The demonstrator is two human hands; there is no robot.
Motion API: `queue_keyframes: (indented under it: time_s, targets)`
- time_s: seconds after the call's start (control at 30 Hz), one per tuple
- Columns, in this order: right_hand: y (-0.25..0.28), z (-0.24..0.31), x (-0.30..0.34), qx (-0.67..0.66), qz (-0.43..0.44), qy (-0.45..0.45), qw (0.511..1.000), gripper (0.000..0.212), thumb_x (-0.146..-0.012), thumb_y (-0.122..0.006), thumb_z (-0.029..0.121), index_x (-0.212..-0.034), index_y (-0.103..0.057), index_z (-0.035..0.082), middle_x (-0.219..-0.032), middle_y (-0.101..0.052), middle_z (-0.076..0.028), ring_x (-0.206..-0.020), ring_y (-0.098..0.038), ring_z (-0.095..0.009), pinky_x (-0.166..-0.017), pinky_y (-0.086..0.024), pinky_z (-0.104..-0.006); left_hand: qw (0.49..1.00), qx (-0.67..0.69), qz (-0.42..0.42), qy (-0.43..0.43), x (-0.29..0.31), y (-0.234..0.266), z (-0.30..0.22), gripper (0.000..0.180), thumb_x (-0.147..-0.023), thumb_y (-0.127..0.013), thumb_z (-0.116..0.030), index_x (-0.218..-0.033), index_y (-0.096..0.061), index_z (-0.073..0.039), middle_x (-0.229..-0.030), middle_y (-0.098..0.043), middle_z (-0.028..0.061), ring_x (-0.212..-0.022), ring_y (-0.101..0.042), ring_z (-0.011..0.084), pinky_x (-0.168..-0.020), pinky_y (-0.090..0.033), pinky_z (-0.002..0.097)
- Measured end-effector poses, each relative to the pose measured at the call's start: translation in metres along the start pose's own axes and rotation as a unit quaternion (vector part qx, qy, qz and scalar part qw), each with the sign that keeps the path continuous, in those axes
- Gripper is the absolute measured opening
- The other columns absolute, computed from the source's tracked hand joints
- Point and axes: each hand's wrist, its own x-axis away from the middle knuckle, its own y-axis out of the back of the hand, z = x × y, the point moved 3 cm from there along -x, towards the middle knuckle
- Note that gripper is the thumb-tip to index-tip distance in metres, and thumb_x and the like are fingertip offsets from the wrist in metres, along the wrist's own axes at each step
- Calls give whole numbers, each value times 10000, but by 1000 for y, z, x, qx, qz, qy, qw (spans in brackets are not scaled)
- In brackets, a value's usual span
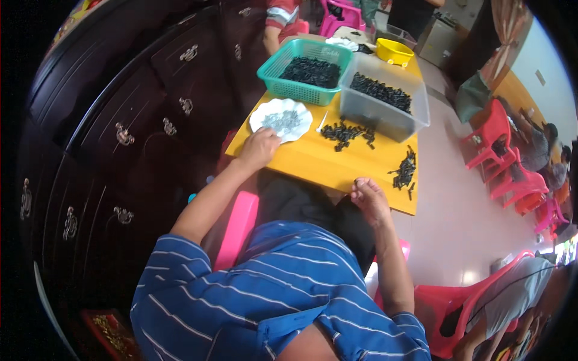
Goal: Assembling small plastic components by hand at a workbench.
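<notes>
My left hand (260,148) rests at the near left rim of a white scalloped plate (256,123). Its fingers are bent and pressed together by the rim, and what they hold, if anything, is hidden. Small clear pieces (283,121) lie heaped in the plate. At the table's near edge, my right hand (369,200) is closed in a pinch, with a small dark piece just showing at the fingertips. Beyond it lies a loose pile of short black pieces (345,136). Another black pile (404,169) is at the table's right edge.
A green basket (271,69) and a clear plastic bin (385,123), both holding black pieces, stand on the yellow table (313,165). A thin white stick (321,123) lies between plate and pile. A yellow tub (394,51) stands farther back. Dark drawers (150,114) line the left; people sit nearby.
</notes>
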Motion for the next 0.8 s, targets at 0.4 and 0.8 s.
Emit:
queue_keyframes:
  time_s: [0.4,0.8]
  targets:
    - [-18,-8,7,58,35,-8,998,110,-996,-646,226,-1011,-635,117,-877,-665,-4,-780,-625,-101,-776,-510,-247,984,180,-10,-2,-15,13,-83,114,-865,-695,-126,-904,-738,-27,-884,-719,139,-847,-697,321,-757,-553,410]
    - [-33,-16,12,126,75,28,989,124,-1011,-626,166,-980,-641,46,-858,-631,-2,-775,-563,-97,-743,-455,-228,980,153,121,-48,3,-12,-161,129,-860,-668,-188,-851,-700,-63,-815,-701,140,-836,-678,347,-760,-530,472]
